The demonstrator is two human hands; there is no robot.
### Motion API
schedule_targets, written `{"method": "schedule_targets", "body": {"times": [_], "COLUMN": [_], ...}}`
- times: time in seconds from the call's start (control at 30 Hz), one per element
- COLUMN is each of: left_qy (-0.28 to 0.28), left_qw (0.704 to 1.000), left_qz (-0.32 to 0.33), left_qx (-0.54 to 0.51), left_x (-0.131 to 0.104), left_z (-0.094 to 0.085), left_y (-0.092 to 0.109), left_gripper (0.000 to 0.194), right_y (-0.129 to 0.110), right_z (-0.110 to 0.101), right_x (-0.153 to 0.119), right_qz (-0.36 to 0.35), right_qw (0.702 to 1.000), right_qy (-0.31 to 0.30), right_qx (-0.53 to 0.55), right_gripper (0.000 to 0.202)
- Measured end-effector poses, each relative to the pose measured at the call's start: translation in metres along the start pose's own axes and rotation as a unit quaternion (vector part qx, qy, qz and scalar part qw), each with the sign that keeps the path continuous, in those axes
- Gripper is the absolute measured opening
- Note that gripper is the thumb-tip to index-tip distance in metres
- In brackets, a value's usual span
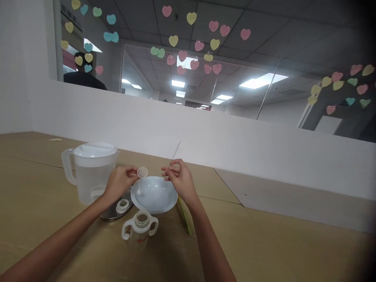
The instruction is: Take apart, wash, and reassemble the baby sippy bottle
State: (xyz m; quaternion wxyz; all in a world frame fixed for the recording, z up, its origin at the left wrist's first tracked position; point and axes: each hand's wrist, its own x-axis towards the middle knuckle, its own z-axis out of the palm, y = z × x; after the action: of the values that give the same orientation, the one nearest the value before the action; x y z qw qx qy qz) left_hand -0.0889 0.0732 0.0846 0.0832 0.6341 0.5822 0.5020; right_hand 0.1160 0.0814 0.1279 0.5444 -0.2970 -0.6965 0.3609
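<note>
Over the left rim of a white bowl [154,199], my left hand [122,180] pinches a small clear round piece [142,172] with a thin stem hanging down from it. My right hand [180,178] holds a thin rod [175,151] at a slant, its lower end over the bowl. In front of the bowl stands a two-handled bottle [141,231] with its top open. A white ring cap [122,206] lies on a metal tray [111,214] left of the bowl.
A lidded clear pitcher [95,176] stands at the left behind the tray. A green and yellow long item [185,217] lies right of the bowl. Beyond the table [264,243] is a white wall with a window bearing heart notes; a person shows behind it.
</note>
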Motion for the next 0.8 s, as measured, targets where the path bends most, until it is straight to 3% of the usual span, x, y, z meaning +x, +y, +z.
{"method": "schedule_targets", "body": {"times": [0.07,0.27,0.57,0.8], "left_qy": [-0.010,-0.036,-0.033,-0.044], "left_qw": [0.998,0.990,0.992,0.988], "left_qz": [0.022,0.028,0.020,0.031], "left_qx": [-0.062,-0.134,-0.123,-0.142], "left_x": [0.005,0.008,0.003,0.001], "left_z": [0.008,0.022,0.018,0.018], "left_y": [0.012,0.037,0.041,0.044], "left_gripper": [0.023,0.022,0.027,0.026], "right_y": [-0.009,-0.025,-0.031,-0.021], "right_z": [-0.001,-0.001,-0.003,0.006], "right_x": [-0.004,-0.010,-0.017,-0.017], "right_qz": [-0.031,-0.125,-0.144,-0.146], "right_qw": [0.999,0.991,0.988,0.989], "right_qy": [0.000,0.005,0.002,-0.004], "right_qx": [0.035,0.057,0.059,0.029], "right_gripper": [0.026,0.012,0.010,0.012]}}
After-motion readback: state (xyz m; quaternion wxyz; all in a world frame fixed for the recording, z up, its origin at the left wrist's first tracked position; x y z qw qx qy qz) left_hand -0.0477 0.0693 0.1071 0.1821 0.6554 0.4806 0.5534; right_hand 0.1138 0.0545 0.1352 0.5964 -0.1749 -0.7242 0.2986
